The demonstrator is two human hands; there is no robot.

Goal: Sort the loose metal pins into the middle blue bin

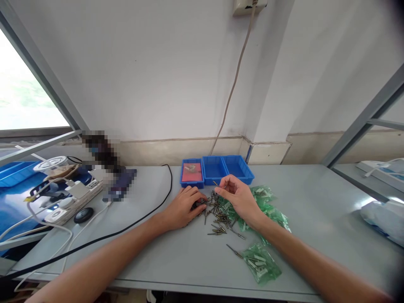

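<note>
A loose heap of small metal pins point(222, 219), thin shafts with thicker brass-coloured ends, lies on the grey table. At the heap's left side my left hand point(182, 208) rests with curled fingers round some of the pins. My right hand point(238, 198) is raised over the heap's far side and pinches one thin metal pin point(215, 183) between thumb and fingertips. Green plastic bags point(274, 216) lie beneath and beyond my right wrist. A smaller green bag point(260, 263) with pale pieces inside lies nearer the front edge, with a single pin touching its left side.
Behind the hands stand a blue tray with a red insert point(192, 183) and a two-part blue tray point(215, 170). A black cable point(139, 221) crosses the table's left side, near a power strip point(74, 201) and a round black object point(83, 215). Metal frame posts rise at both sides.
</note>
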